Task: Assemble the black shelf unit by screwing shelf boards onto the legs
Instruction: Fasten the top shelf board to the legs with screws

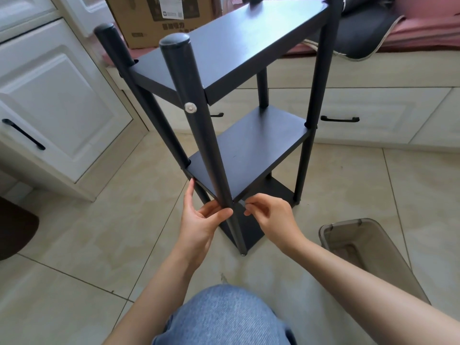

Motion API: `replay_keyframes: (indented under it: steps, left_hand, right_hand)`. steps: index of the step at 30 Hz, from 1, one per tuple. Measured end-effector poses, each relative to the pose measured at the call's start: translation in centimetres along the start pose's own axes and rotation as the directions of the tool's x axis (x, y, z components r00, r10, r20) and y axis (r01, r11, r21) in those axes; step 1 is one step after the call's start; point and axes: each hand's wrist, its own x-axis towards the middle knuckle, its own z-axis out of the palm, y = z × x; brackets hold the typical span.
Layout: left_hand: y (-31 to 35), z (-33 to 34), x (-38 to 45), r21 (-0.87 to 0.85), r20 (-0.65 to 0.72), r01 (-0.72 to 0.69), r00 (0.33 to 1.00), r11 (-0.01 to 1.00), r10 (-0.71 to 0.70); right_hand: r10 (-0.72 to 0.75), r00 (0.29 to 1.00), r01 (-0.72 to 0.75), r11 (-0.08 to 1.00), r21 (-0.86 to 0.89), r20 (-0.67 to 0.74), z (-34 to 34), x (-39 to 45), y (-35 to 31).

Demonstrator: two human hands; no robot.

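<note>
Left hand [199,217] curls round the near leg [199,135] at the middle board [249,155], right hand [268,212] pinches something tiny, likely a screw, beside it; best held square while threading.

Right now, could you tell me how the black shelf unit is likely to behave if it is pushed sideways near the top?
The black shelf unit looks tall over a narrow base, so it would probably tip rather than slide. Its small feet on smooth floor tiles might skid a little first. The left hand gripping the front leg should steady it.
</note>
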Motion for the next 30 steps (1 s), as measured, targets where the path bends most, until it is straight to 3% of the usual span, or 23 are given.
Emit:
replay_keyframes:
  steps: [9, 15, 20, 25, 30]
  left_hand:
    - [-0.2, -0.1, 0.2, 0.017, 0.058, 0.01, 0.998, 1.0, -0.011]
    - [-0.4, -0.2, 0.5, 0.001, 0.102, 0.01, 0.995, 1.0, -0.01]
    - [-0.7, -0.4, 0.8, -0.001, 0.104, -0.009, 0.995, 1.0, 0.009]
    - [-0.9, -0.5, 0.9, -0.009, 0.097, -0.019, 0.995, 1.0, 0.02]
    - [-0.8, -0.4, 0.9, 0.003, 0.08, -0.018, 0.997, 1.0, 0.017]
  right_hand:
    - [-0.167, 0.986, 0.16, 0.964, -0.213, -0.019, 0.2, 0.3, 0.3]
    - [-0.189, 0.982, 0.176, 0.946, -0.273, -0.02, 0.1, 0.7, 0.3]
    - [-0.103, 0.994, 0.096, 0.984, -0.151, -0.036, 1.3, 0.2, 0.1]
    - [0.14, 0.99, -0.142, 0.981, 0.134, 0.028, 3.3, 1.0, -0.1]
    - [0.187, 0.978, -0.202, 0.964, 0.174, 0.096, 3.3, 1.7, -0.5]
